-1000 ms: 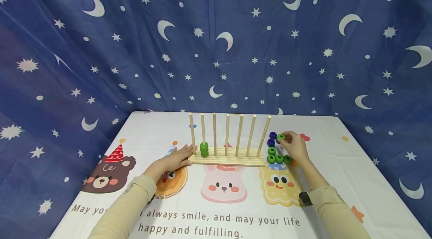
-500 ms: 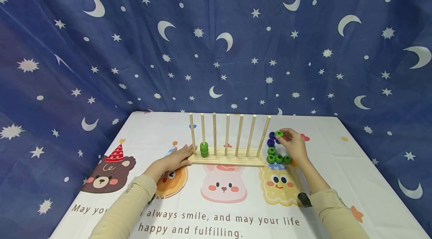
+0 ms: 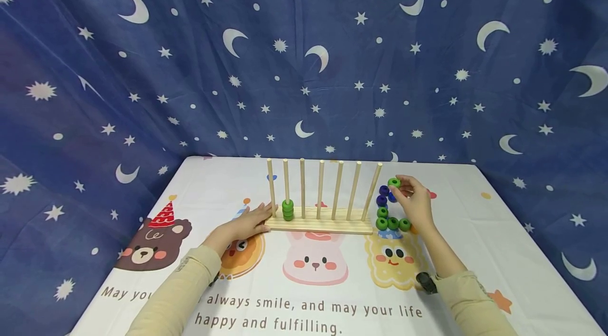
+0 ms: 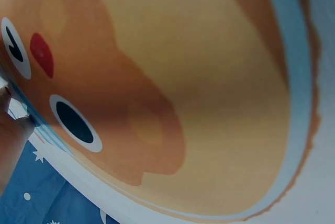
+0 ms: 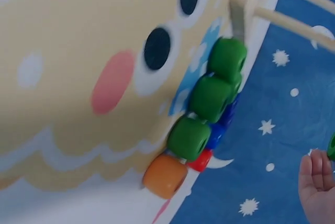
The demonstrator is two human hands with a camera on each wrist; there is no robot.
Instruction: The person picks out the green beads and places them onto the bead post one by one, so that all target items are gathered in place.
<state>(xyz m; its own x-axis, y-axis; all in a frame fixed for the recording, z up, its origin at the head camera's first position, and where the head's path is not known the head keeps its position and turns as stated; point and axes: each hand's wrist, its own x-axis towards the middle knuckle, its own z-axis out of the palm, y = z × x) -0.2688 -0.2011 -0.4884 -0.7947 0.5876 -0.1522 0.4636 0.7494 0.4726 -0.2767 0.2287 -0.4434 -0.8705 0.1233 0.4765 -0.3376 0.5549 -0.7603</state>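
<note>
My right hand [image 3: 416, 204] pinches a green bead [image 3: 393, 182] between thumb and fingers, held up above the blue beads [image 3: 382, 201]. In the right wrist view only a sliver of that bead and part of the hand show at the right edge. A wooden peg rack [image 3: 318, 227] stands mid-table with a row of upright pegs. Green beads [image 3: 287, 210] are stacked on its second peg from the left. My left hand [image 3: 248, 221] lies with extended fingers on the table, fingertips at the rack's left end.
Several loose green beads [image 3: 392, 223] lie right of the rack, near the blue ones. An orange bead [image 5: 165, 176] and a red bead [image 5: 200, 160] show beside them in the right wrist view. A starry blue curtain [image 3: 304, 61] hangs behind the printed white tablecloth [image 3: 266, 299].
My right hand has lifted the green bead slightly up and away from the blue beads. My left hand and the rack have stayed in place.
</note>
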